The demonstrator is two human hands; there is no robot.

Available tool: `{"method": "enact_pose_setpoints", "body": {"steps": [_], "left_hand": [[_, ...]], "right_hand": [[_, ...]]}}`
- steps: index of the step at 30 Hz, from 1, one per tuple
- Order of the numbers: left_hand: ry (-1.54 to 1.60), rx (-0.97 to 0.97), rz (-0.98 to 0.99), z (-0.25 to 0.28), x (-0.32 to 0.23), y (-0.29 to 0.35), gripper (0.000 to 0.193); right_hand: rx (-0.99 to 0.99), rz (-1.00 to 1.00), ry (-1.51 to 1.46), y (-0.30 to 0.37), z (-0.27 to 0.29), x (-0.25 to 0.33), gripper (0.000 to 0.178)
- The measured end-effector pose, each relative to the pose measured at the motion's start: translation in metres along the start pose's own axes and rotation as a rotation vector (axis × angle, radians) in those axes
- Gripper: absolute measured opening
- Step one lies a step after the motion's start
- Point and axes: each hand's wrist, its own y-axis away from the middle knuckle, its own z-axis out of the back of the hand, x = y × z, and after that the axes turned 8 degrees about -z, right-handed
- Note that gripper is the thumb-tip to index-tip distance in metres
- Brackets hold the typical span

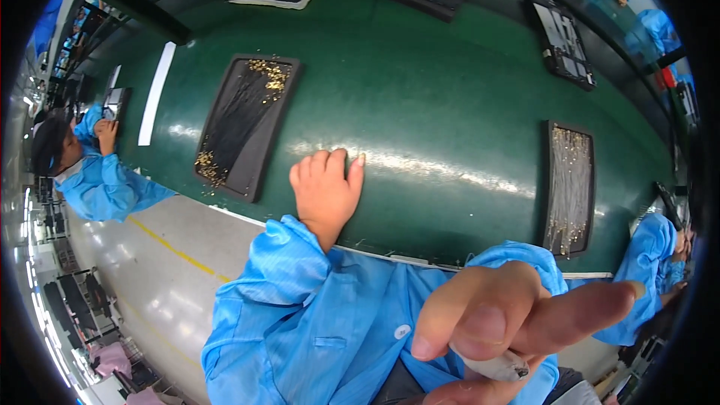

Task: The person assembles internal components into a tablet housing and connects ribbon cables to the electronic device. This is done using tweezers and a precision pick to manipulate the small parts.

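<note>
My left hand [326, 191] lies flat on the green tabletop [420, 97] near its front edge, its fingers stretched out and holding nothing. Close to the camera, at the lower right, my right hand [510, 322] is raised off the table. One of its fingers points to the right while others curl inward. A small whitish piece [499, 367] with a dark end shows among these fingers; I cannot tell whether it is held or wrapped round a finger. Left of my left hand sits a dark grey tray [259, 157] with thin black cables and gold-coloured ends.
A second tray [589, 180] on the right holds grey cables with gold-coloured ends. Dark trays [439, 4] of flat parts stand along the far side, and another one [555, 34] at far right. A white strip [157, 94] lies left. A co-worker in blue [112, 180] sits leftward.
</note>
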Motion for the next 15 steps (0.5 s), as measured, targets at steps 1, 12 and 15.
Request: {"method": "enact_pose_setpoints", "body": {"steps": [1, 12, 15], "left_hand": [[0.017, -0.004, 0.002, -0.001, 0.0, 0.0, 0.023], [-0.019, 0.008, -0.011, 0.007, -0.008, 0.003, 0.025], [-0.029, 0.028, 0.016, 0.0, 0.0, 0.002, 0.025]], "right_hand": [[0.015, 0.054, -0.03, -0.002, 0.001, -0.003, 0.107], [-0.367, -0.065, 0.003, -0.02, -0.015, -0.013, 0.081], [-0.394, -0.169, 0.36, -0.002, 0.002, -0.06, 0.081]]}}
